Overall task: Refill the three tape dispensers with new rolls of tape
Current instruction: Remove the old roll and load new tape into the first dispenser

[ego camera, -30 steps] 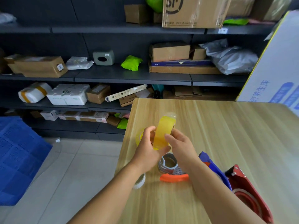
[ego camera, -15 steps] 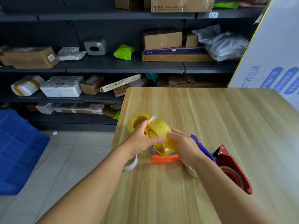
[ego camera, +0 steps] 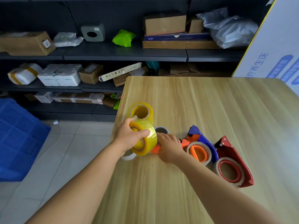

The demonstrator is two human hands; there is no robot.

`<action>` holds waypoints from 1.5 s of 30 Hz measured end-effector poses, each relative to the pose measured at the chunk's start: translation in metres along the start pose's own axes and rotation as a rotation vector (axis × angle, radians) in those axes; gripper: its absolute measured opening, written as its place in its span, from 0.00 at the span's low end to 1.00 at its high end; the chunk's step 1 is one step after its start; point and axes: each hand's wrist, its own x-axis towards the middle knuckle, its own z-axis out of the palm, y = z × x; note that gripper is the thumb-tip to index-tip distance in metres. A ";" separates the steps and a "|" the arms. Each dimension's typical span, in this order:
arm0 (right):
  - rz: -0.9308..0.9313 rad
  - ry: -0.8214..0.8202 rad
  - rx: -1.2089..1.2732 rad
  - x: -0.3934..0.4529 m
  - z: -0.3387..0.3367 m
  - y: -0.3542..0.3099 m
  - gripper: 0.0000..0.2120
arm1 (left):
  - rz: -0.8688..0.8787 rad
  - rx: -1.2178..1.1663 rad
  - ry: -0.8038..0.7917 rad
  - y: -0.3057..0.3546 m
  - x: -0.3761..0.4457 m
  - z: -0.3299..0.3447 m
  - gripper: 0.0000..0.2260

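The head view looks down on a wooden table [ego camera: 202, 110] where a person works with two bare hands; the left hand [ego camera: 129, 136] grips a yellow tape roll [ego camera: 145, 143], with the fingers curled over its outer face and the roll tilted above the table's near left edge. Just behind this grip, a second yellow tape roll [ego camera: 142, 111] stands on the table with its hole facing up. Below the gripped roll, a white roll [ego camera: 128, 156] lies partly hidden under the wrist; just to the right of the grip, a grey empty core [ego camera: 161, 130] shows behind the right fingers.

The right hand [ego camera: 169, 147] reaches down on an orange dispenser [ego camera: 156, 149], of which only a small piece shows under the palm; whether its fingers hold the piece or only press on it cannot be told. To the right of this hand lies a blue dispenser [ego camera: 203, 141] with an orange hub and an almost used-up roll around it; further right, touching it, lies a red dispenser [ego camera: 234, 160] with a red hub and a thin core.

Beyond the table stand dark shelves [ego camera: 126, 52] with cardboard boxes and parcels; a blue crate [ego camera: 17, 139] sits on the tiled floor at the left.
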 end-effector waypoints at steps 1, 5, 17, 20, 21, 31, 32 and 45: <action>-0.011 -0.030 -0.065 0.002 0.005 -0.001 0.36 | -0.011 0.012 0.001 -0.001 0.000 0.000 0.39; -0.059 -0.014 -0.263 0.002 0.013 -0.001 0.31 | -0.025 0.046 -0.024 -0.005 0.002 0.002 0.40; -0.258 0.034 -0.218 -0.052 0.006 0.046 0.17 | -0.087 0.192 -0.153 -0.008 -0.003 0.028 0.41; -0.206 0.097 -0.130 -0.066 0.008 0.048 0.17 | -0.106 0.235 -0.173 -0.007 -0.007 0.042 0.43; -0.168 0.121 -0.106 -0.070 0.010 0.048 0.18 | -0.121 0.255 -0.179 -0.006 -0.008 0.046 0.44; 0.001 0.153 0.108 -0.074 0.019 0.052 0.24 | -0.272 0.357 -0.180 0.003 -0.018 0.078 0.43; 0.008 0.145 0.100 -0.074 0.019 0.053 0.23 | -0.290 0.369 -0.186 0.003 -0.020 0.081 0.43; 0.034 0.076 -0.051 -0.073 0.005 0.060 0.22 | -0.373 0.403 -0.174 0.012 -0.015 0.088 0.46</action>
